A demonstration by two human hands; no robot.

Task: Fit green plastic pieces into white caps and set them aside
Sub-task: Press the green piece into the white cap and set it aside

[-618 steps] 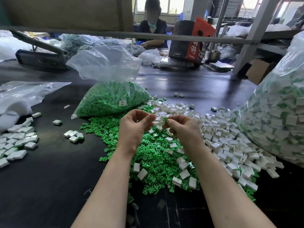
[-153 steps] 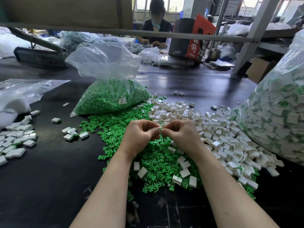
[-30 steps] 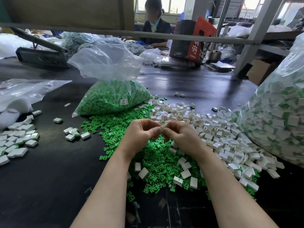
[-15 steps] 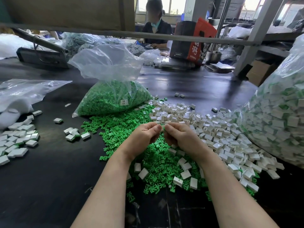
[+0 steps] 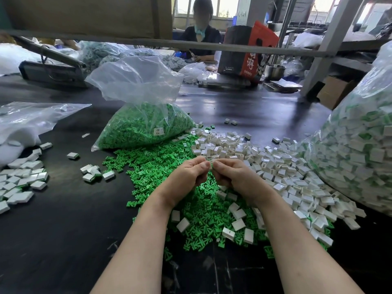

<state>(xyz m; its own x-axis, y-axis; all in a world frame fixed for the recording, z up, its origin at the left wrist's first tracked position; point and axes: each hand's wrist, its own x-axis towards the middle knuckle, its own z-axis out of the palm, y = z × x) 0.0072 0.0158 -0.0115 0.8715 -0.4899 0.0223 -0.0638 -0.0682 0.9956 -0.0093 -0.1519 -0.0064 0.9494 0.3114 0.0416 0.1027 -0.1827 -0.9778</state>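
Two bare forearms reach in from the near edge over the dark bench. The left hand and right hand meet fingertip to fingertip above the parts, pinched together on one small white cap with a sliver of green at its lower edge; most of it is hidden by the fingers, so which way it points cannot be told.

Beneath the hands lies a loose spread of green pieces, small branching shapes lying at all angles, far too many to count. About nine white caps sit on its near part. To the right is a heap of white caps, small hollow rectangular boxes, open ends facing every way, also uncountable.

Left, well apart, a small cluster of about five finished caps shows green at the edges, with a bigger group near the left border.

Farther back stands an open clear bag of green pieces. At the right edge bulges a large clear bag of assembled caps. Beyond, another person sits.
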